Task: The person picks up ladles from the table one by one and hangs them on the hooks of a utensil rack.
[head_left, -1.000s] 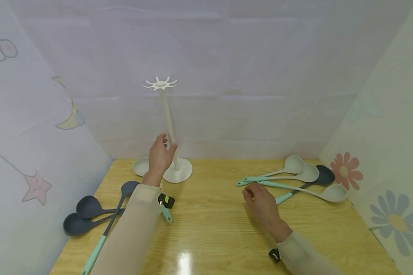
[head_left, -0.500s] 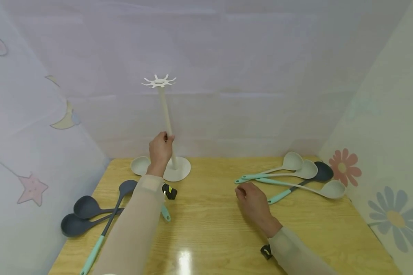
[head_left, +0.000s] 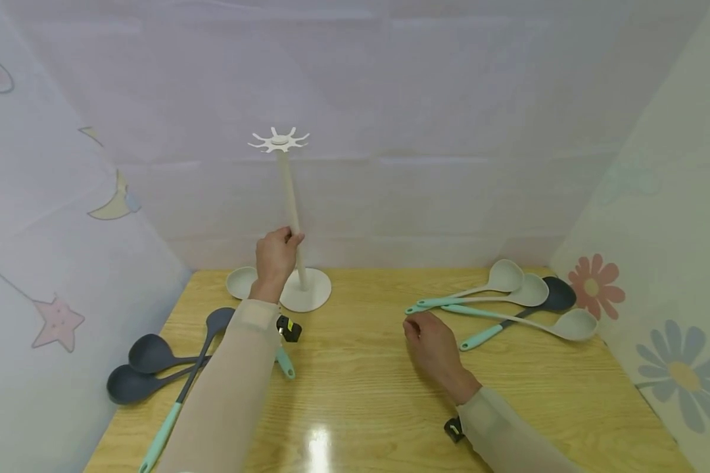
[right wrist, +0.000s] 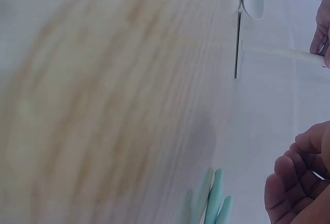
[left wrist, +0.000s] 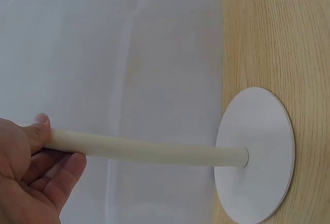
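Note:
My left hand [head_left: 274, 263] pinches the pole of a white utensil stand [head_left: 290, 190], thumb on one side and fingers on the other. A ring of hooks tops the stand, and all the visible hooks are bare. In the left wrist view its round base [left wrist: 268, 126] is at the table's back edge. Over the table at right, my right hand [head_left: 436, 355] hangs loosely curled with nothing in it. Its knuckles are just in front of the mint handles [head_left: 428, 304] of some ladles. The right wrist view shows the same hand [right wrist: 304, 183] with relaxed fingers.
At right, pale ladles [head_left: 529, 291] lie crossed with a dark-headed utensil [head_left: 559, 294]. Dark ladles [head_left: 133, 384] and a long dark utensil [head_left: 215, 322] are at left, partly behind my sleeve. A pale ladle head [head_left: 240, 282] is beside the stand's base. Cloth walls enclose the wooden table [head_left: 355, 394].
My left thumb and fingers have closed on the stand's pole, and its top has since shifted slightly right. My right hand has moved a little left, uncovering more of a mint handle.

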Motion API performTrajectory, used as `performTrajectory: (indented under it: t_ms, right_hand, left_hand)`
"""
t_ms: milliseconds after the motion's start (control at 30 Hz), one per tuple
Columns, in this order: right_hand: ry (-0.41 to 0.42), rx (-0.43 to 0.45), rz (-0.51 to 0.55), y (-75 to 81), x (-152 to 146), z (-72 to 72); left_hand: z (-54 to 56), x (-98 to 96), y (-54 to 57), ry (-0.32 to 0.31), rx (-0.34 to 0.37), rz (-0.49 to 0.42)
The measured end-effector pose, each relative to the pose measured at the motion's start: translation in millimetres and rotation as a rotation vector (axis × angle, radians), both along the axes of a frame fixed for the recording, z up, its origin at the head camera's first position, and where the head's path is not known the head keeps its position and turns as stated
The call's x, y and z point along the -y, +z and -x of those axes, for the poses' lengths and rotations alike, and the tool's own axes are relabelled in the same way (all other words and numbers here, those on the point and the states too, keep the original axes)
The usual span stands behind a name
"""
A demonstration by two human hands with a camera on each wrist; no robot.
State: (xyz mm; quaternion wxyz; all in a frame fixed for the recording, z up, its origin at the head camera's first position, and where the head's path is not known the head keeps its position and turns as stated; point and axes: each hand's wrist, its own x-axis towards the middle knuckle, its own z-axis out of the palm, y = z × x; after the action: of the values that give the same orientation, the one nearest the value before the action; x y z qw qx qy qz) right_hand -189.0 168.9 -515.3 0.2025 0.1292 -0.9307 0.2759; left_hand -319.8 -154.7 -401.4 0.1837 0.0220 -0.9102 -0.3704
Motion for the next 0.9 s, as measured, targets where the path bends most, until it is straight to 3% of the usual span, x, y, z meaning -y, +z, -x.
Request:
performTrajectory:
  t_ms: [433, 667, 900]
  right_hand:
    - [0.022, -0.009, 0.024, -0.1, 4.5, 3.6]
    - [0.027, 0.008, 0.033, 0.1, 10.7, 5.7]
    - [0.029, 0.033, 0.083, 4.3, 24.0, 10.9]
  left_hand:
    - [-15.2, -16.7, 2.9, -0.07, 0.051, -0.013]
    - [-25.2, -30.9, 4.1, -0.091, 0.038, 0.009]
    - [-39.8, -47.0, 4.3, -0.156, 0.036, 0.007]
